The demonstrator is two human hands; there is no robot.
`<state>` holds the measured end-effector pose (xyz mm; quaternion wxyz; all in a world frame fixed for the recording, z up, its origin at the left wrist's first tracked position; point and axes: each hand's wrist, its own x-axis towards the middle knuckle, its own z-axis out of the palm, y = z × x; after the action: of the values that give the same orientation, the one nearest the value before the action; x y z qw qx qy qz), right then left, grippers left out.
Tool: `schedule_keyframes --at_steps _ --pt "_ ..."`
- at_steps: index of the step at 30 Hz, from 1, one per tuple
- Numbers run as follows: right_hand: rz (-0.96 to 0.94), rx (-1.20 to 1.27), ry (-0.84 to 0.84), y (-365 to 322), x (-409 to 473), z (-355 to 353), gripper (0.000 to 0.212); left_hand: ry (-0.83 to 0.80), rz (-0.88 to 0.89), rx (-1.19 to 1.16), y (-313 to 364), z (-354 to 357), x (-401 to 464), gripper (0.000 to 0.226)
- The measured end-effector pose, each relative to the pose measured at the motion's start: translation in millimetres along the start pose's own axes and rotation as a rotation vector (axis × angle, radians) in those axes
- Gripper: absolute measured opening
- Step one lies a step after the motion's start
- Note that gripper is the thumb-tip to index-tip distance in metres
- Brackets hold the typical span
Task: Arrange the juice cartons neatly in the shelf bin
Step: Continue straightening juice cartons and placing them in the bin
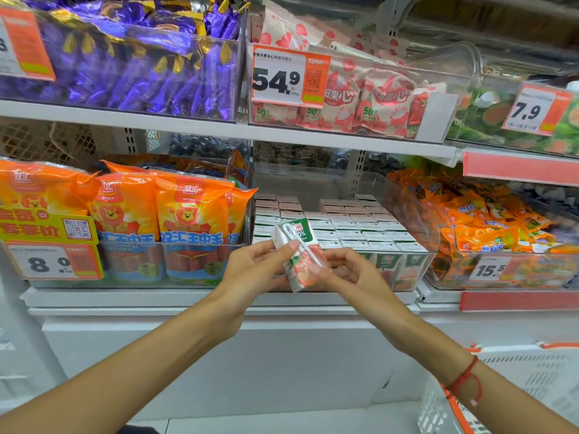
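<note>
Nearest, at the lower right, stands a white basket (532, 383) with orange trim. Above it, both hands meet in front of the shelf: the left hand (250, 270) and the right hand (351, 272) each pinch one juice carton (299, 255), held tilted in the air just before the clear shelf bin (416, 264). A straw in its wrapper lies along the carton's face. Behind it, rows of cartons (354, 227) stand packed in the bin, with a gap at the far middle. Left of the bin are orange sausage packs (185, 214); right, a bin of orange snack bags (482, 220). Farther up, purple candies (141, 57) and a price tag (288, 75).
</note>
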<state>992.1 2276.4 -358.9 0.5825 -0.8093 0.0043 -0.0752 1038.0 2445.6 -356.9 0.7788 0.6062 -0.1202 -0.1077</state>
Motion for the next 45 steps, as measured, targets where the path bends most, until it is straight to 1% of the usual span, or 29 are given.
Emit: schedule_keyframes --at_steps 2,5,8,12,13,15,18,20,21,23,24,26,28,30,33,35,38,40,43,45 --pt "0.044 0.110 -0.097 0 1 -7 0.049 -0.011 -0.012 -0.006 3 -3 1 0.021" --pt "0.053 0.153 -0.175 1 -1 -10 0.041 -0.046 -0.014 0.029 6 -7 2 0.026" --pt "0.045 0.118 -0.098 0 -1 -8 0.040 -0.035 0.005 0.057 1 -7 -2 0.020" --pt "-0.023 0.027 0.055 -1 -3 -5 0.050 0.054 0.045 0.158 -9 -4 -6 0.018" --pt "-0.049 -0.010 0.081 -1 -3 -4 0.051 0.051 0.040 0.148 -9 -3 -7 0.017" --pt "-0.107 -0.108 0.115 0 -4 0 0.049 -0.006 0.020 0.103 -5 -3 -6 0.019" --pt "-0.170 -0.190 0.118 1 -6 4 0.048 -0.078 0.014 0.145 -2 0 -7 0.021" --pt "-0.177 -0.238 0.055 3 -7 4 0.052 -0.028 0.035 0.200 -4 0 -7 0.031" --pt "-0.161 -0.249 0.002 3 -8 3 0.055 -0.006 0.045 0.225 -4 -1 -7 0.032" --pt "-0.091 -0.166 -0.108 4 -10 -1 0.059 -0.022 0.078 0.277 -4 -2 -7 0.030" --pt "-0.062 -0.089 -0.150 3 -10 -4 0.059 -0.050 0.105 0.298 -3 -3 -7 0.034" --pt "-0.050 0.062 -0.184 -1 -9 -9 0.052 -0.103 0.185 0.367 -2 -4 -6 0.045" --pt "-0.049 0.184 -0.160 -4 -7 -12 0.049 -0.117 0.291 0.511 -3 -6 -7 0.055" --pt "-0.044 0.223 -0.094 -5 -5 -12 0.048 -0.105 0.397 0.640 -4 -6 -8 0.061" --pt "-0.055 0.237 -0.011 -4 -4 -12 0.040 -0.080 0.508 0.715 -6 -5 -9 0.061" --pt "-0.065 0.225 0.002 -4 -4 -13 0.041 -0.062 0.528 0.722 -6 -3 -9 0.060" --pt "-0.084 0.203 -0.002 -4 -3 -15 0.042 -0.071 0.510 0.715 -7 -2 -7 0.063" --pt "-0.092 0.195 -0.024 -2 -3 -15 0.041 -0.101 0.447 0.651 -7 -3 -7 0.062" --pt "-0.132 0.140 -0.062 -1 -4 -12 0.031 -0.111 0.289 0.463 -9 -2 -5 0.062" --pt "-0.152 0.090 -0.086 -1 -5 -10 0.030 -0.091 0.168 0.302 -7 -3 -2 0.062"
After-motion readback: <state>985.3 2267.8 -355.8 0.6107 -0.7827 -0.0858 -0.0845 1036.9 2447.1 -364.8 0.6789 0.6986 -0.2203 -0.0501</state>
